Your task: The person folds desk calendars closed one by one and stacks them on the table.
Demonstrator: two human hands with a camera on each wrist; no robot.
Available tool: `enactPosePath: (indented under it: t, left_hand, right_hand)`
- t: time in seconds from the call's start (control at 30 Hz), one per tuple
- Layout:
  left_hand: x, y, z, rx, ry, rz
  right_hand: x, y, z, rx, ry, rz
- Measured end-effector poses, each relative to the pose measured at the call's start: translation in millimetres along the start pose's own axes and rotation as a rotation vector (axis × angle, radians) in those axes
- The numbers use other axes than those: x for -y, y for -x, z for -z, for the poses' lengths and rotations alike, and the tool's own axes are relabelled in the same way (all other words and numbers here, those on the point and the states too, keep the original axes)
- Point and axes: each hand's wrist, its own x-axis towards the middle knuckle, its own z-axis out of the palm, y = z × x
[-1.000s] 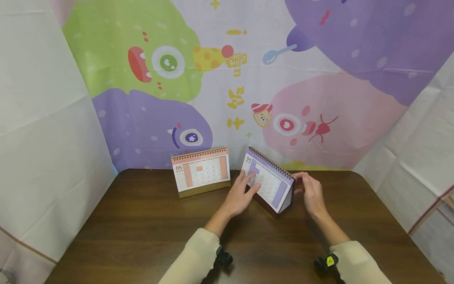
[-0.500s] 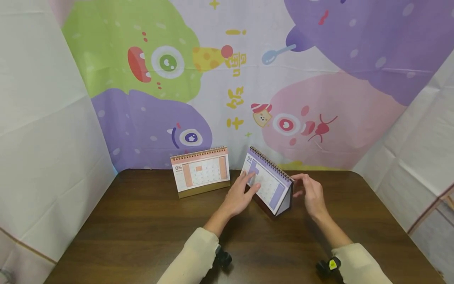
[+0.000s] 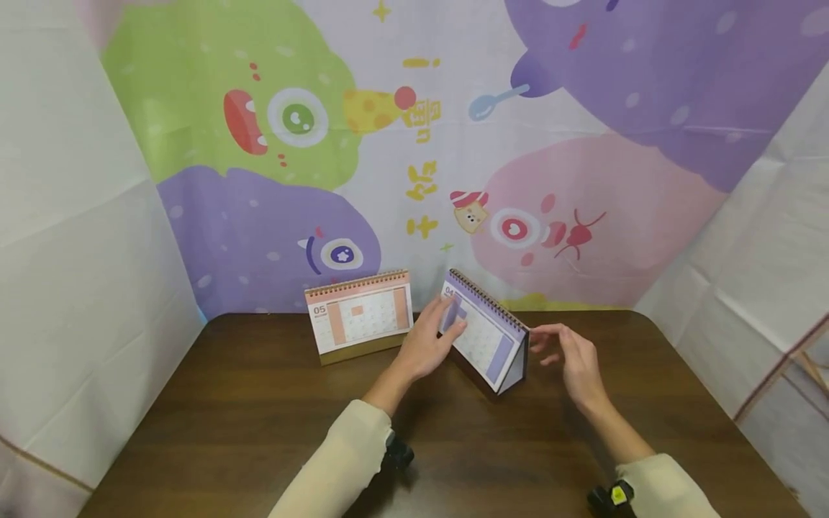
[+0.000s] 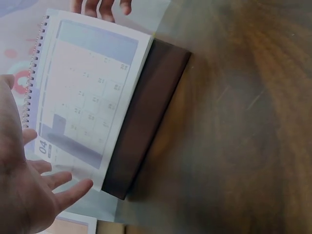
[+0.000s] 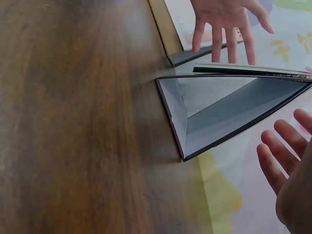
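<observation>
A purple desk calendar (image 3: pixel 482 338) marked 04 stands angled on the table, its spiral binding on top and its dark base below. My left hand (image 3: pixel 426 341) is at its left end, fingers spread and fairly straight in front of the page. In the left wrist view those fingers (image 4: pixel 73 195) show a gap from the sheet. Beside the calendar's right end is my right hand (image 3: pixel 578 363), loosely bent and holding nothing, with fingertips close to the upper corner. The right wrist view looks into the calendar's hollow triangular stand (image 5: pixel 219 107).
An orange desk calendar (image 3: pixel 365 320) marked 05 stands just left of the purple one, partly behind my left hand. A cartoon-printed cloth (image 3: pixel 414 158) hangs behind the brown wooden table (image 3: pixel 272 432). White cloth walls (image 3: pixel 78 216) flank both sides.
The purple calendar has turned slightly, its right end coming nearer. My left hand has slid toward its left edge, and my right hand has drawn a little away to the right. The head view shifted slightly.
</observation>
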Motion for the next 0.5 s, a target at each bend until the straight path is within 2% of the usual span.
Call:
enactPosePath:
  t: [0.13, 0.27, 0.5]
  left_hand:
    - [5.2, -9.3, 1.7, -0.01, -0.02, -0.014]
    - [3.7, -15.8, 7.0, -0.014, -0.027, -0.012]
    - [-14.0, -17.4, 20.0, -0.021, -0.027, -0.012]
  right_hand:
    - [-0.3, 3.9, 2.2, 0.015, 0.013, 0.024]
    - [-0.3, 9.0, 4.7, 0.039, 0.026, 0.048]
    - [2.6, 18.4, 6.8, 0.07, 0.003, 0.07]
